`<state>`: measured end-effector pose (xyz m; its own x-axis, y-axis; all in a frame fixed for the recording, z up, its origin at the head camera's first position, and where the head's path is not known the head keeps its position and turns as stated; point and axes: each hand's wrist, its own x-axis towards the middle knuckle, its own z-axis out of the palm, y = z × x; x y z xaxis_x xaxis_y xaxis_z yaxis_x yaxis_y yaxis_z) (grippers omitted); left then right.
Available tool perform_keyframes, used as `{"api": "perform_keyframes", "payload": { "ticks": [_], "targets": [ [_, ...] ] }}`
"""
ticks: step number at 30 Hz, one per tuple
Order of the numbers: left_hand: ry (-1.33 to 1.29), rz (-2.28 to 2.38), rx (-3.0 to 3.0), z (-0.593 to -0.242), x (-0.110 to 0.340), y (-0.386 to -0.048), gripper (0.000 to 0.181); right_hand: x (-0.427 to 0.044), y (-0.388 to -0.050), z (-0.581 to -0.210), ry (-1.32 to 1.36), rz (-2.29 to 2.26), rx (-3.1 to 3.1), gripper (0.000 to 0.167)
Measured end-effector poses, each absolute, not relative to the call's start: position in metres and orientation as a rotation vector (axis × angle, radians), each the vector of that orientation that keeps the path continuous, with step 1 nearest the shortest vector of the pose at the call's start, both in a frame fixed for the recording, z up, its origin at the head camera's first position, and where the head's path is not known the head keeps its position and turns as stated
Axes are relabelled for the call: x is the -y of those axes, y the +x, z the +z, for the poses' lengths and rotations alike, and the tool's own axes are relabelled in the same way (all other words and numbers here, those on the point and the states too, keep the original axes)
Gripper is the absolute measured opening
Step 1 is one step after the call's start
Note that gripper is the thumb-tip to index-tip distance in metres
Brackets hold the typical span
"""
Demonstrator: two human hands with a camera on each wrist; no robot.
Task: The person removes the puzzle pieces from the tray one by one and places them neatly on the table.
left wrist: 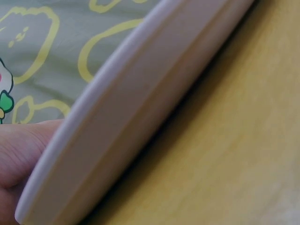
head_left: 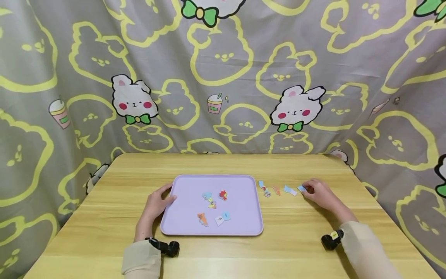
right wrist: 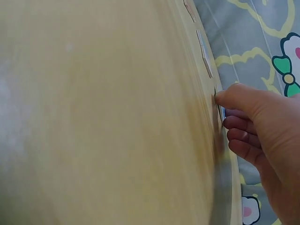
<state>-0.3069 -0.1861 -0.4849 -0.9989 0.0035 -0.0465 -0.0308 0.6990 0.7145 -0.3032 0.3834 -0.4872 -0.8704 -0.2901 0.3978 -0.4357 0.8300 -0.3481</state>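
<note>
My left hand (head_left: 155, 204) holds the left rim of a lilac tray (head_left: 181, 182), its thumb over the edge. In the left wrist view, part of that hand (left wrist: 21, 157) shows behind the tray's side wall (left wrist: 136, 103). To the right of the tray, my right hand (head_left: 319, 195) pinches a small blue puzzle piece (head_left: 301, 188) at the table surface. The right wrist view shows the thumb and fingers of this hand (right wrist: 262, 126) at the piece (right wrist: 220, 112), seen nearly edge-on.
On the tray lie a red piece (head_left: 223, 195), an orange piece (head_left: 202, 219), a blue-and-white piece (head_left: 223, 217) and a yellow-and-blue cluster (head_left: 210, 199). More pieces, one orange (head_left: 277, 190) and one blue-and-white (head_left: 290, 190), lie on the wooden table (head_left: 296, 240). A patterned curtain (head_left: 244, 77) hangs behind.
</note>
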Motion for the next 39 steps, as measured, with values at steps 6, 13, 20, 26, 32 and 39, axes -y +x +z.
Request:
{"api": "perform_keyframes", "payload": {
  "ticks": [6, 13, 20, 26, 32, 39],
  "targets": [
    [-0.022, 1.219, -2.844, -0.485, 0.185, -0.306, 0.058, -0.383, -0.303, -0.486, 0.532, 0.601, 2.707, 0.016],
    [-0.026, 1.224, -2.848, -0.484, 0.184, -0.307, 0.057, -0.381, -0.303, -0.481, 0.471, 0.551, 2.803, 0.019],
    [-0.033, 1.219, -2.851, -0.486, 0.185, -0.307, 0.057, -0.383, -0.301, -0.485, 0.473, 0.571, 2.768, 0.022],
    [-0.034, 1.211, -2.858, -0.486, 0.186, -0.308, 0.057, -0.377, -0.296, -0.485, 0.418, 0.599, 2.697, 0.030],
    [-0.033, 1.217, -2.853, -0.485, 0.186, -0.307, 0.057, -0.354, -0.292, -0.485, 0.458, 0.666, 2.640, 0.035],
    [-0.028, 1.234, -2.854, -0.486, 0.185, -0.307, 0.056, -0.325, -0.289, -0.484, 0.548, 0.740, 2.615, 0.034]
  ]
}}
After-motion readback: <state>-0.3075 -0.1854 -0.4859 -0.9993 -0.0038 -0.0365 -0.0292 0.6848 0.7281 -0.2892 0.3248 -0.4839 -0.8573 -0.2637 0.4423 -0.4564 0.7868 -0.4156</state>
